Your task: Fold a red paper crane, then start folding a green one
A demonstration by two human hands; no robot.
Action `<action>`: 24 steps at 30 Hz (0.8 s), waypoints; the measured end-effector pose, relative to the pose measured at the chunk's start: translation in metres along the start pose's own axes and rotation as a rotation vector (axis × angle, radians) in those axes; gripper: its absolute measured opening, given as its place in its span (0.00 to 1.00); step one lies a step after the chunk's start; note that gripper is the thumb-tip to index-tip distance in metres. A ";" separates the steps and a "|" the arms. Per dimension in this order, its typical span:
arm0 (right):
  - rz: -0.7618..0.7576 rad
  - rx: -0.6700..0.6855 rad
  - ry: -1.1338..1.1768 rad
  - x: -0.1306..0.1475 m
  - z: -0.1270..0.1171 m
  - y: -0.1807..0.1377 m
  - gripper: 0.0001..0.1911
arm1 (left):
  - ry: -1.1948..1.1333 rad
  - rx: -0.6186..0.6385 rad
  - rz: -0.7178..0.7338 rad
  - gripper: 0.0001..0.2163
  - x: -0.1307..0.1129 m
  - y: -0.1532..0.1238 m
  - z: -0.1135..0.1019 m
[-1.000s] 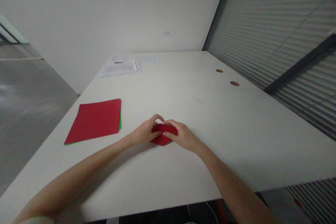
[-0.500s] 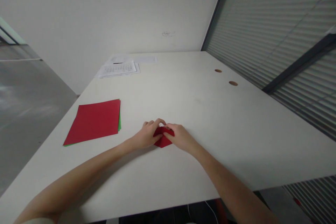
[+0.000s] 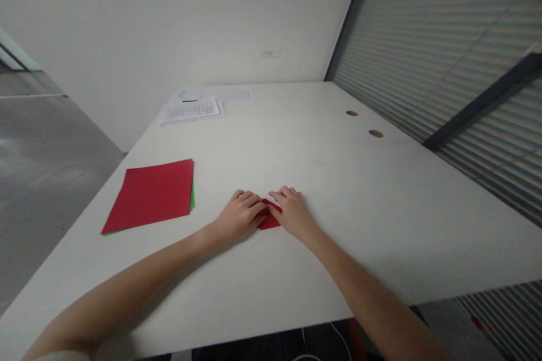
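Note:
A small folded piece of red paper [image 3: 270, 222] lies on the white table [image 3: 275, 276] between my two hands. My left hand [image 3: 242, 213] covers its left part, thumb and fingers closed on the paper. From the other side my right hand [image 3: 292, 210] grips it, with the thumb on top and the fingers curled at the far right edge. Both hands rest low, close to the tabletop. The covered sides of the paper are hidden under the fingers.
To the left lies a stack of large red sheets [image 3: 150, 194], with a green sheet [image 3: 192, 197] showing at its edge. Papers with writing [image 3: 192, 110] lie at the back left. Two round holes sit near the blinds [image 3: 423, 67] on the right.
The red paper was raised and partly opened between my fingers; now it lies flatter on the table. My left hand has turned palm down over it, and the right hand has shifted slightly right.

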State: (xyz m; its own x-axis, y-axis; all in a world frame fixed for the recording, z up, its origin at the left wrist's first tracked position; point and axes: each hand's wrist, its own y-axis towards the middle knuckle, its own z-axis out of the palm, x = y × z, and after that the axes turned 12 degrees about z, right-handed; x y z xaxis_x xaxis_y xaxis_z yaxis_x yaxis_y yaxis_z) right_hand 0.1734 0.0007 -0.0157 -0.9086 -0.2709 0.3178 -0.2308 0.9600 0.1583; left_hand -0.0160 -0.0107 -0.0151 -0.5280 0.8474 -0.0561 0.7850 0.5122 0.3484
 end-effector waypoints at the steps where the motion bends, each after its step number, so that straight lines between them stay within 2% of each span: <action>1: 0.004 -0.007 0.013 -0.001 0.001 0.001 0.13 | 0.009 0.015 0.009 0.09 0.000 0.000 0.001; 4: -0.011 -0.037 0.070 -0.005 0.002 0.004 0.11 | 0.026 0.034 -0.003 0.11 -0.001 -0.001 0.001; 7: -0.140 -0.005 0.154 -0.009 -0.003 0.006 0.06 | 0.015 0.029 -0.034 0.15 -0.004 0.000 -0.004; 10: -0.255 0.049 0.222 -0.012 -0.012 0.007 0.09 | -0.011 0.036 -0.045 0.18 -0.006 0.000 -0.006; 15: -0.205 -0.058 0.268 -0.016 -0.021 0.008 0.08 | -0.025 0.007 -0.092 0.17 -0.003 -0.003 -0.001; 20: -0.314 0.109 0.216 -0.016 -0.017 0.007 0.06 | -0.066 -0.008 -0.077 0.10 0.000 -0.004 -0.001; 24: -0.303 0.149 0.154 -0.017 -0.014 0.006 0.10 | -0.099 -0.054 -0.052 0.12 0.002 -0.004 -0.004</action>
State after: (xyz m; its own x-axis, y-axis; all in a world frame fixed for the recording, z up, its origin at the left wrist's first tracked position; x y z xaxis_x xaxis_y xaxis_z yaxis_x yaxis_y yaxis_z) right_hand 0.1923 0.0102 -0.0073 -0.7310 -0.5409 0.4160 -0.5399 0.8313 0.1322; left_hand -0.0220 -0.0114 -0.0129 -0.5311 0.8307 -0.1671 0.7370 0.5502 0.3926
